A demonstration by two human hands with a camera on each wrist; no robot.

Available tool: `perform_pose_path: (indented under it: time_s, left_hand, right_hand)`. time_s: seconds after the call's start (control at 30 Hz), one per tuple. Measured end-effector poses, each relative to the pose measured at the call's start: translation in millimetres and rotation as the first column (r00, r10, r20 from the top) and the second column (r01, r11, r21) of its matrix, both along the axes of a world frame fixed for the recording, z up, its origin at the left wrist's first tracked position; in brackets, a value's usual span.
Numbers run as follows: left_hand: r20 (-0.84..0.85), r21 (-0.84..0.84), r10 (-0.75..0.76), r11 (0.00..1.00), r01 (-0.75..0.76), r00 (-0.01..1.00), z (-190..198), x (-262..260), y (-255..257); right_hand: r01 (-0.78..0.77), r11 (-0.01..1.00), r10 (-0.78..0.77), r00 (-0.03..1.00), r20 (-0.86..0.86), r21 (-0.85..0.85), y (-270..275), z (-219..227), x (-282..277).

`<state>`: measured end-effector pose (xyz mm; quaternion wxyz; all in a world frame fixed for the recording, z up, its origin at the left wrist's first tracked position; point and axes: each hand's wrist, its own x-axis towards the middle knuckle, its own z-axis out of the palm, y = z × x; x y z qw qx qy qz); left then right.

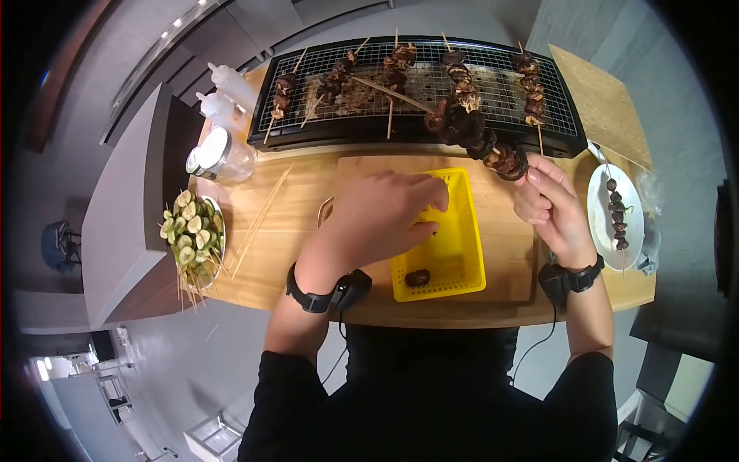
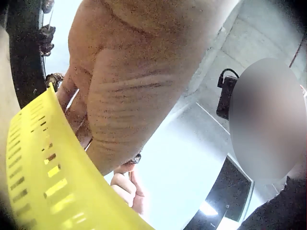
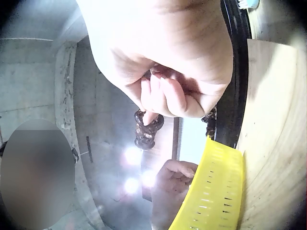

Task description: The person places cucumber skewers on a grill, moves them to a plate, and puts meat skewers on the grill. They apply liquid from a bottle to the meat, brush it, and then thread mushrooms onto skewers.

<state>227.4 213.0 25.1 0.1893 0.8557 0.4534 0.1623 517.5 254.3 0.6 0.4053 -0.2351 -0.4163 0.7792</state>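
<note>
My right hand (image 1: pixel 553 204) pinches the near end of a skewer (image 1: pixel 469 132) threaded with dark brown, mushroom-like pieces. The skewer slants up and left, its bare stick overlapping the grill in the head view; the right wrist view shows its dark pieces (image 3: pixel 147 129) beyond the curled fingers. Above a yellow basket (image 1: pixel 454 262), my left hand (image 1: pixel 385 212) has its thumb and fingers apart, loosely bent, with nothing visible between them. One dark piece (image 1: pixel 417 277) lies in the near left corner of the basket. In the left wrist view the basket's slotted wall (image 2: pixel 48 163) stands beside the left hand.
A black grill (image 1: pixel 431 138) with several dark skewers spans the back. At right, a white plate (image 1: pixel 608 196) bears one skewer. On the left are sliced cucumber-like skewers (image 1: pixel 188 231), bare sticks (image 1: pixel 262 219), a jar (image 1: pixel 231 158) and squeeze bottles (image 1: pixel 219 109). A cutting board (image 1: pixel 504 266) lies under the basket.
</note>
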Motion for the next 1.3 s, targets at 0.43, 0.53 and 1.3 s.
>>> perform_pose_path:
  time_s: [0.43,0.53,1.3]
  left_hand:
    - [-0.104,0.017,-0.121,0.992,0.123,0.987,-10.1,-1.3,-7.5]
    - [-0.085,0.042,-0.116,0.992,0.12,0.99,-11.1,-0.9,-7.1]
    - [0.867,-0.23,0.353,0.91,0.346,-0.352,-19.2,-46.5,38.3]
  right_hand:
    - [-0.014,1.0,0.014,1.0,0.005,0.0,1.7,-2.1,-1.1]
    - [-0.007,1.0,0.007,1.0,0.011,-0.005,1.5,-2.0,-1.3]
    - [0.0,1.0,-0.001,0.999,0.044,0.007,-1.3,1.4,-2.6]
